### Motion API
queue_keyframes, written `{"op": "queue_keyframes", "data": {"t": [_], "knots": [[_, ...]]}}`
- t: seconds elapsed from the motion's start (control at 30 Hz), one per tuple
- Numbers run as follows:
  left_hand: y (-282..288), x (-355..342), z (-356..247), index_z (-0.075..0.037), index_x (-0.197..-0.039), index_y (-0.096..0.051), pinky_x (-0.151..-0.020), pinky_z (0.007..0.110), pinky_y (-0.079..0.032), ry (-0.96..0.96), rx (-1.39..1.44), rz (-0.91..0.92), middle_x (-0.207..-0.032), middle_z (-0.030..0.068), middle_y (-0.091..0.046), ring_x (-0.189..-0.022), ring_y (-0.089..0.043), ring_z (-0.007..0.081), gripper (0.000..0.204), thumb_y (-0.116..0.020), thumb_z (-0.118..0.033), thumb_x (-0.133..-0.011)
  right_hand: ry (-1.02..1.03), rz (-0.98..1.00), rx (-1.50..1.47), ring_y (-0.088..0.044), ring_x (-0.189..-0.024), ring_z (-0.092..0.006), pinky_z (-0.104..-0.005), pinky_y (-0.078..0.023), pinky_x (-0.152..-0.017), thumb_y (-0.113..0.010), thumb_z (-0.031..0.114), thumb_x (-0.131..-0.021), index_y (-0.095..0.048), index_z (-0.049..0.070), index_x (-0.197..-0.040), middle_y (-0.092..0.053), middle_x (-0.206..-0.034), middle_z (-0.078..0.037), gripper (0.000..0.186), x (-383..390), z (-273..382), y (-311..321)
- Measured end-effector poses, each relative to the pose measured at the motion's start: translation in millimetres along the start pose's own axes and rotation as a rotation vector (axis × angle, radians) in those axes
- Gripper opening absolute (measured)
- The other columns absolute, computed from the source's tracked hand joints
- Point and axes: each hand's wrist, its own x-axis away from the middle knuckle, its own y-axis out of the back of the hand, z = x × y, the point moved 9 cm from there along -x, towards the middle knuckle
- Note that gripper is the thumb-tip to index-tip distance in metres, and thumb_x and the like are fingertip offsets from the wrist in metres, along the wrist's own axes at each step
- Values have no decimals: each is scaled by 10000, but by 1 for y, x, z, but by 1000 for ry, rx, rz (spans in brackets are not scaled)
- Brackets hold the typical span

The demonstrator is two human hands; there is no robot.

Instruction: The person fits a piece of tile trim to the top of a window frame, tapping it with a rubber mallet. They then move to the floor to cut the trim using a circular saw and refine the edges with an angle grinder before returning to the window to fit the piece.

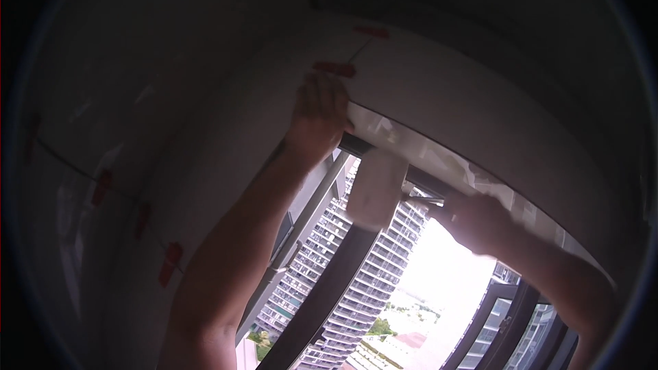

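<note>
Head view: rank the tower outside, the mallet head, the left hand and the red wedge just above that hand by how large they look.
1. Tower, partly hidden by the window frame
2. Mallet head and left hand: too alike to rank
3. Red wedge

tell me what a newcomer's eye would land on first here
The glaring white sky would probably draw the eye first, low and right of centre, with a tall building on its left. Near the middle, the pale mallet stands out, its handle in the blurred right hand. Higher up, the left hand lies on the dim grey panel, by a red clip.
</note>
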Motion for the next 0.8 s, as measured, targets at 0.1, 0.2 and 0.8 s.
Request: {"op": "queue_keyframes", "data": {"t": [0.1,0.2,0.8], "knots": [[3,2,2,70,-1317,-510,-979,440,-501,11,14,-13,-1309,271,-558,-1178,-574,397,882,-631,-604,-761,-29,214,57,-629,-523,-173,-319,-510,-483,-456,388,-1046,-635,114,-1256,-655,-734,-76,388,1,9,-14],[7,-6,0,72,-1321,-507,-984,448,-499,36,30,4,-1306,268,-565,-1184,-574,402,885,-639,-597,-757,-79,171,166,-628,-546,-166,-300,-498,-466,-495,336,-1035,-624,193,-1306,-660,-744,-64,333,4,-27,-11],[-1,2,0,60,-1295,-539,-949,447,-520,-6,-84,-13,-1319,276,-558,-1157,-598,385,805,-492,-623,-871,-243,217,-76,-652,-576,-193,-340,-503,-500,-525,388,-1016,-730,163,-981,-607,-634,-56,306,-9,-5,-18]]}}
